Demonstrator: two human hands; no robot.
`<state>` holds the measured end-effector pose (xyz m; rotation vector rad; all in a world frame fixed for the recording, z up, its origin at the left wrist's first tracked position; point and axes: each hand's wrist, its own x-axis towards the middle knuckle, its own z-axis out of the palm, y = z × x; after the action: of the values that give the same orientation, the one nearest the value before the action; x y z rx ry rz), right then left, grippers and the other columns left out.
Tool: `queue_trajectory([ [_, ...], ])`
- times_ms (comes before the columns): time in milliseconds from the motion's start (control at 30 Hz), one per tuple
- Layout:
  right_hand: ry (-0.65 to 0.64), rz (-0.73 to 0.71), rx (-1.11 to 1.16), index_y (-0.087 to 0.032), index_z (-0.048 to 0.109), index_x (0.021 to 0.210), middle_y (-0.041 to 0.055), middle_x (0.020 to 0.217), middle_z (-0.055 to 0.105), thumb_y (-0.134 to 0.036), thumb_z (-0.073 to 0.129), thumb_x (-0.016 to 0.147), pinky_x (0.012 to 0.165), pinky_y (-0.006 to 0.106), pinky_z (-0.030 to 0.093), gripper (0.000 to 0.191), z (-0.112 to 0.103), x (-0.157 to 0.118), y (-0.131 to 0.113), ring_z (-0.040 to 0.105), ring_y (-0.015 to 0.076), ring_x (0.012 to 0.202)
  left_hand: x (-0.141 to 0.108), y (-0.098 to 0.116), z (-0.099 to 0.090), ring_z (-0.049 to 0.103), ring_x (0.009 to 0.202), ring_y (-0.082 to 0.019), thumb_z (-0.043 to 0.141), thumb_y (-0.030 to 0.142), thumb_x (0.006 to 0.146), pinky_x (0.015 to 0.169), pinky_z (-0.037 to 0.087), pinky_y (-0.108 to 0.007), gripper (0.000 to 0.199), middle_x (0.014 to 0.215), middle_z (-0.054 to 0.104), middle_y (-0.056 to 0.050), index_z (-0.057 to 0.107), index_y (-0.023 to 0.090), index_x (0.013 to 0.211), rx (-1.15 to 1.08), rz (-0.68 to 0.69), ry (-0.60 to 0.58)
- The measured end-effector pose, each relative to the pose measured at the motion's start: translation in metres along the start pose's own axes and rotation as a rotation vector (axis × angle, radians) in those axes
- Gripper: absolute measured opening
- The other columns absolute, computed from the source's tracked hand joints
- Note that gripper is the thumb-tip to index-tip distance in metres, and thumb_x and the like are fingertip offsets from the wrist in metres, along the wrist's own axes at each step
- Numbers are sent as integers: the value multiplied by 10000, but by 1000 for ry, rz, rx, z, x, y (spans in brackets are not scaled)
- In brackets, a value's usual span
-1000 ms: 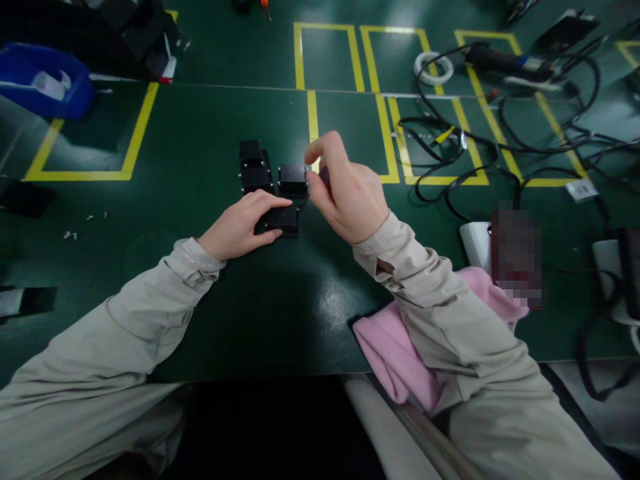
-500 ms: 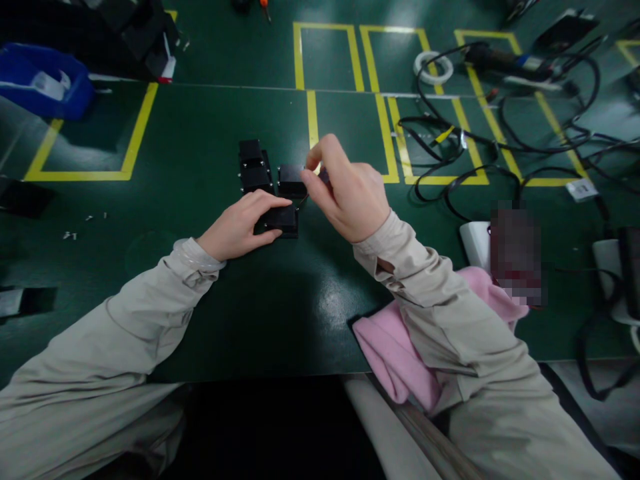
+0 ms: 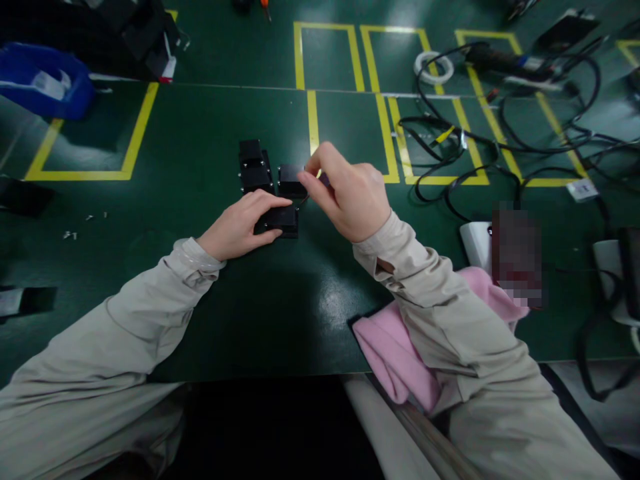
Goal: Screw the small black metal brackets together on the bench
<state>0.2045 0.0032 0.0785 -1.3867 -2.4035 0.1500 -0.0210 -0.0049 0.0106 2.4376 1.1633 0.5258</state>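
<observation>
My left hand (image 3: 245, 223) grips a small black block (image 3: 281, 216) from its left side, thumb in front and fingers across its top. This block is part of a group of black box-shaped parts with small bright screws at their edges. Behind it stand a second block (image 3: 291, 179) and a longer black piece (image 3: 254, 167) to the left. Just to the right, my right hand (image 3: 345, 183) is closed in a pinch around a thin dark rod (image 3: 305, 199), probably a hex key. Its lower end slants to the gripped block's right edge; the rest is hidden by my fingers.
Loose screws (image 3: 70, 235) lie on the green tabletop (image 3: 250, 307) at left. A blue bin (image 3: 45, 80) stands back left. Black cables (image 3: 450, 140), a white ring (image 3: 433, 68) and a white box (image 3: 476, 243) are at right. A pink cloth (image 3: 395, 350) lies under my right forearm.
My right hand has shifted very slightly, its knuckles a little lower and its fingertips a touch further left. My left hand and the black blocks have stayed in place.
</observation>
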Motion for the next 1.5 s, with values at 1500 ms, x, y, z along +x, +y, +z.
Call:
queue_trajectory([
  [1500,-10,50,24,-181,491,1230,37,877,674,-285,303,998,734,288,461,316,-1,1,-1,678,168,748,0,0,0,573,1178,-271,563,360,924,1025,462,-420,473,1251,605,-108,538,170,1356,14,19,10],
])
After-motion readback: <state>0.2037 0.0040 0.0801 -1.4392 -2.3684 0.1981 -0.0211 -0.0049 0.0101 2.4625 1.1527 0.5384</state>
